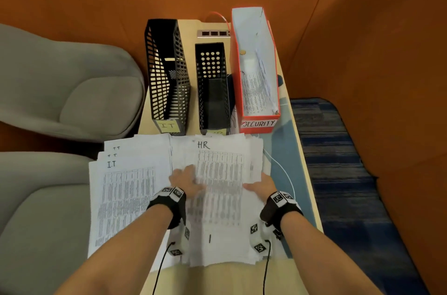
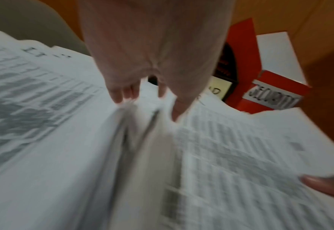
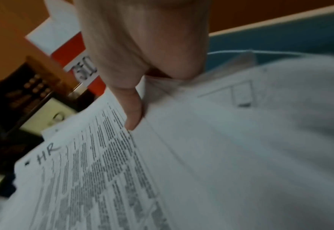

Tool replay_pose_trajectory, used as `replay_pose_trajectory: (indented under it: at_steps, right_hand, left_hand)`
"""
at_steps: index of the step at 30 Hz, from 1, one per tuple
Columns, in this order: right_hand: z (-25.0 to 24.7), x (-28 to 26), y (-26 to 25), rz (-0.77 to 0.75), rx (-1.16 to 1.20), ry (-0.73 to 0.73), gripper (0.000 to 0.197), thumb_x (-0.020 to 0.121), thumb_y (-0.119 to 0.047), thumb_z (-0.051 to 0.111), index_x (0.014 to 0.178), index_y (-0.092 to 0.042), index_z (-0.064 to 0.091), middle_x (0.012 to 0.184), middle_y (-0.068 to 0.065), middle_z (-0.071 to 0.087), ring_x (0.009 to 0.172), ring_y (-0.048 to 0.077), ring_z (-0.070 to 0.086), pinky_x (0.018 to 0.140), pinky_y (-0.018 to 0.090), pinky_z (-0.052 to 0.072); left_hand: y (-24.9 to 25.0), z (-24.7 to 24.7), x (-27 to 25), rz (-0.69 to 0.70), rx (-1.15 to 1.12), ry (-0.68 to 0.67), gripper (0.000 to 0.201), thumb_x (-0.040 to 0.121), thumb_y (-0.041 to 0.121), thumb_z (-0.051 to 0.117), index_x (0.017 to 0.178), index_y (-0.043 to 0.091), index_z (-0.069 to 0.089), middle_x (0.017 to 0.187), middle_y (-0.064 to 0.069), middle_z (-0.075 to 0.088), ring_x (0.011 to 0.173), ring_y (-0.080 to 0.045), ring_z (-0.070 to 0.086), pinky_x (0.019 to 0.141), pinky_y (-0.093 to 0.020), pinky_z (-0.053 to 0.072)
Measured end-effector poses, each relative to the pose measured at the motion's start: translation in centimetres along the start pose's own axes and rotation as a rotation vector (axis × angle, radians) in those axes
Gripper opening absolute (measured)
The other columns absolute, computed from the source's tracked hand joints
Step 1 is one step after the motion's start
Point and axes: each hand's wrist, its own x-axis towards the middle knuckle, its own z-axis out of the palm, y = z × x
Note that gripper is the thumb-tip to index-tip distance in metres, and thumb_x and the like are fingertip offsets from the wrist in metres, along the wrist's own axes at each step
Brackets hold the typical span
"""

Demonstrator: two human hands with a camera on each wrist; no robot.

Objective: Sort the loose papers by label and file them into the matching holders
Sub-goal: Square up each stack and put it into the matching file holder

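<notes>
A stack of printed sheets marked HR (image 1: pixel 220 169) lies on the table in front of the holders. My left hand (image 1: pixel 188 175) grips its left edge, fingers (image 2: pixel 123 93) tucked down beside the sheets and thumb on top. My right hand (image 1: pixel 257 183) pinches the right edge, thumb (image 3: pixel 132 118) on top and fingers hidden beneath. Left of it lies a fanned stack marked IT (image 1: pixel 130 188). Behind stand a black mesh holder labelled IT (image 1: pixel 167 77), a black perforated holder (image 1: pixel 212 86) whose label is partly hidden, and a red SECURITY holder (image 1: pixel 260 123) with papers in it.
Grey seat cushions (image 1: pixel 60 89) lie left of the narrow table; the IT stack overhangs them. A power strip (image 1: pixel 212 33) sits behind the holders. A white cable (image 1: pixel 283 169) runs over the blue mat (image 1: pixel 285 149) at the right. Orange walls close in around the table.
</notes>
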Motion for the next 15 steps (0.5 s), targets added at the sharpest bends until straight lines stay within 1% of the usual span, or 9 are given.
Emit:
replay_pose_trajectory:
  at_steps: [2, 3, 5, 6, 7, 9, 11, 13, 15]
  right_hand:
    - [-2.4, -0.4, 0.7, 0.033, -0.094, 0.085, 0.049, 0.070, -0.020, 0.082, 0.115, -0.012, 0.065, 0.110, 0.005, 0.069, 0.103, 0.027, 0.065, 0.095, 0.043, 0.051]
    - [-4.0, -0.8, 1.2, 0.071, -0.082, 0.127, 0.047, 0.069, -0.021, 0.081, 0.113, -0.014, 0.067, 0.108, 0.005, 0.070, 0.101, 0.028, 0.065, 0.094, 0.042, 0.051]
    - [-7.5, -1.8, 3.3, 0.156, 0.053, 0.159, 0.052, 0.063, -0.019, 0.084, 0.112, -0.011, 0.068, 0.107, 0.009, 0.072, 0.098, 0.031, 0.067, 0.095, 0.047, 0.051]
    - [-8.9, -2.9, 4.0, 0.203, 0.148, 0.115, 0.058, 0.058, -0.018, 0.087, 0.113, -0.010, 0.068, 0.106, 0.012, 0.072, 0.097, 0.033, 0.068, 0.095, 0.051, 0.050]
    - [-9.9, -3.5, 5.2, 0.247, 0.239, 0.048, 0.068, 0.053, -0.017, 0.090, 0.116, -0.010, 0.066, 0.108, 0.014, 0.072, 0.098, 0.036, 0.068, 0.096, 0.055, 0.049]
    - [-10.4, -5.0, 6.1, 0.278, 0.316, -0.032, 0.079, 0.049, -0.012, 0.092, 0.122, -0.011, 0.063, 0.114, 0.015, 0.070, 0.104, 0.037, 0.066, 0.096, 0.058, 0.047]
    - [-9.3, -6.0, 5.7, 0.240, 0.213, -0.068, 0.069, 0.055, -0.010, 0.090, 0.119, -0.007, 0.063, 0.116, 0.011, 0.068, 0.103, 0.033, 0.066, 0.089, 0.048, 0.053]
    - [-7.9, -6.8, 4.7, 0.210, 0.019, -0.082, 0.049, 0.072, -0.006, 0.082, 0.116, -0.012, 0.062, 0.112, 0.006, 0.067, 0.102, 0.028, 0.064, 0.082, 0.038, 0.055]
    - [-7.6, -6.3, 5.2, 0.228, -0.052, -0.044, 0.041, 0.077, -0.007, 0.077, 0.115, -0.009, 0.062, 0.111, 0.008, 0.067, 0.105, 0.030, 0.064, 0.090, 0.041, 0.053]
  left_hand:
    - [-2.6, -0.2, 0.2, -0.139, 0.034, 0.115, 0.055, 0.087, 0.024, 0.052, 0.138, 0.024, 0.031, 0.142, -0.020, 0.028, 0.128, -0.041, 0.031, 0.105, -0.049, 0.035]
    - [-3.8, -0.1, -0.2, -0.183, 0.077, 0.072, 0.053, 0.087, 0.023, 0.048, 0.137, 0.026, 0.029, 0.147, -0.020, 0.021, 0.131, -0.043, 0.026, 0.107, -0.053, 0.032]
    - [-5.8, 0.9, -0.5, -0.205, 0.112, -0.098, 0.066, 0.088, 0.037, 0.044, 0.147, 0.030, 0.015, 0.157, -0.016, 0.004, 0.142, -0.044, 0.011, 0.115, -0.057, 0.017]
    - [-5.9, 1.2, -1.1, -0.237, 0.072, -0.122, 0.073, 0.090, 0.040, 0.046, 0.150, 0.029, 0.007, 0.158, -0.015, -0.004, 0.144, -0.043, 0.005, 0.116, -0.056, 0.014]
    - [-5.8, 1.5, -1.4, -0.259, 0.017, -0.112, 0.076, 0.090, 0.037, 0.049, 0.150, 0.032, 0.002, 0.158, -0.016, -0.010, 0.144, -0.046, 0.000, 0.114, -0.058, 0.015]
    - [-5.7, 1.7, -1.7, -0.197, 0.016, -0.106, 0.081, 0.085, 0.029, 0.054, 0.146, 0.040, 0.003, 0.155, -0.020, -0.017, 0.141, -0.052, -0.003, 0.111, -0.062, 0.020]
    - [-5.5, 1.6, -1.6, -0.164, 0.036, -0.124, 0.074, 0.084, 0.029, 0.051, 0.145, 0.037, 0.010, 0.155, -0.023, -0.008, 0.141, -0.051, 0.006, 0.112, -0.060, 0.024]
    - [-3.7, 1.6, -3.1, -0.114, 0.064, -0.050, 0.053, 0.088, 0.026, 0.046, 0.139, 0.023, 0.032, 0.148, -0.022, 0.022, 0.134, -0.042, 0.032, 0.109, -0.051, 0.035]
    - [-1.5, 2.5, -4.0, 0.024, 0.005, 0.085, 0.037, 0.090, 0.018, 0.046, 0.126, 0.011, 0.048, 0.129, -0.014, 0.043, 0.119, -0.031, 0.047, 0.101, -0.038, 0.043]
